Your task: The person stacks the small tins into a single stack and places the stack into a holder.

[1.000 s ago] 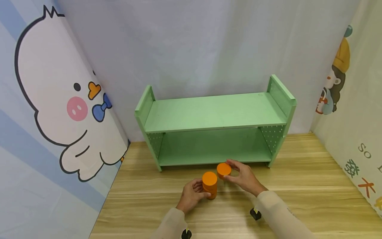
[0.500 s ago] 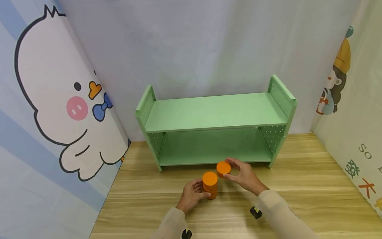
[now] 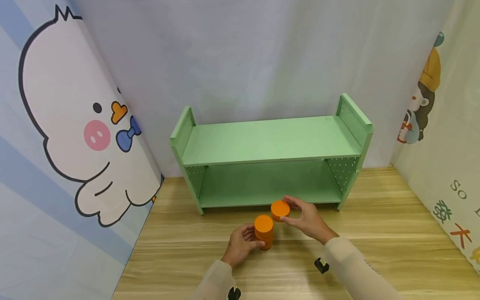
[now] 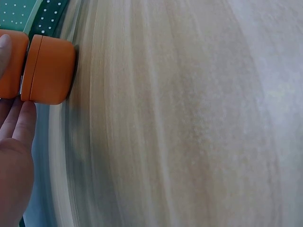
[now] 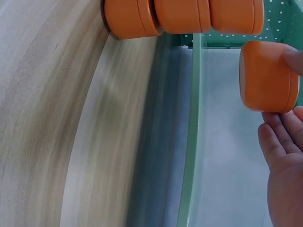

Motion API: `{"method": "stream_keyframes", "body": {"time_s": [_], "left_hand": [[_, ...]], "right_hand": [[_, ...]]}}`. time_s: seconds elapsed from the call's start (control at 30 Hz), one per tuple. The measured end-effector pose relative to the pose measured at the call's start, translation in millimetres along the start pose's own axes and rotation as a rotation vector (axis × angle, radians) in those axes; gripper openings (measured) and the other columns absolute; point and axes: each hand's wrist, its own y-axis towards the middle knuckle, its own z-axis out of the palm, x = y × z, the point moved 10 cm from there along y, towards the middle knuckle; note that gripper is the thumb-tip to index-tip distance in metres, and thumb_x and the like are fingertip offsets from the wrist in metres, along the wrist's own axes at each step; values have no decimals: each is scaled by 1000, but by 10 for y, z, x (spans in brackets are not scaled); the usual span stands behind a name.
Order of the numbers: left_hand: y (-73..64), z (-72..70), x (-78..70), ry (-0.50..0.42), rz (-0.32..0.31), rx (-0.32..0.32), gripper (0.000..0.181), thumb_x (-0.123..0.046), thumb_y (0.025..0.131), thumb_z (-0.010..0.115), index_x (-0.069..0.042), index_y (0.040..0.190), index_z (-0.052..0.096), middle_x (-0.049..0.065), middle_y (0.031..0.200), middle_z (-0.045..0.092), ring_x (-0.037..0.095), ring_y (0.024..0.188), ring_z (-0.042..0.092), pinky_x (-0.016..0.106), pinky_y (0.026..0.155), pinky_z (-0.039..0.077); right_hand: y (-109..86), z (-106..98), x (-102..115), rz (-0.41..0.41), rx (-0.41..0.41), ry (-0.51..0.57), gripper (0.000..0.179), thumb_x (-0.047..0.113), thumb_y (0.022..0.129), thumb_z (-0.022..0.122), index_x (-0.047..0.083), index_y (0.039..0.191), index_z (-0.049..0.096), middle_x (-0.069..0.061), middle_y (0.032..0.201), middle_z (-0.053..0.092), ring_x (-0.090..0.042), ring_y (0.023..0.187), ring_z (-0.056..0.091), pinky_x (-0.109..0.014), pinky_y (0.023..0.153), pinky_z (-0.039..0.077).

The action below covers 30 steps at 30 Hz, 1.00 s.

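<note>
Three orange lidded round tins [image 3: 263,224] stand stacked on the table in the head view. My left hand [image 3: 239,246] holds the stack from its left side, thumb in front and fingers behind. In the left wrist view, the lowest tin [image 4: 54,70] shows beside my fingers, with another tin [image 4: 12,61] under my thumb. My right hand [image 3: 308,221] pinches a further orange tin [image 3: 280,211] between thumb and fingers. It is held up behind and right of the stack, apart from it. The right wrist view shows this held tin [image 5: 265,75] alongside the three stacked ones [image 5: 182,16].
Behind the hands stands a green two-tier shelf [image 3: 270,141] with perforated side panels. Its lower board [image 3: 270,183] lies just beyond the held tin. The wooden table [image 3: 180,246] extends to both sides. Printed curtains [image 3: 240,62] enclose the back and sides.
My right hand has raised its tin slightly and shifted it a little left. The left hand and the stack have stayed in place.
</note>
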Motion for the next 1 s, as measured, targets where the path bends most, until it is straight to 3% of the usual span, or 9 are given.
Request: {"method": "stream_keyframes", "body": {"time_s": [0.17,0.43,1.0], "left_hand": [[4,-5,-4,-7,0,3,49,11,78,79,14,122,58,28,123,62,42,117,60,43,100,53],[51,-25,131,-24,-17,2,52,9,77,81,11,124,59,25,124,63,39,117,61,41,98,54],[58,-19,111,-4,34,7,50,7,76,83,12,121,60,26,123,64,39,116,62,41,98,54]], "right_hand": [[2,-19,56,-14,-5,4,64,7,83,83,-10,136,53,-20,131,62,-36,116,62,-49,99,51],[4,-42,138,-20,-5,-13,63,7,82,83,-10,136,53,-20,131,63,-36,116,62,-49,99,51],[-12,-9,218,-44,3,-4,60,9,83,83,-7,134,56,-19,129,64,-34,116,63,-48,99,51]]}}
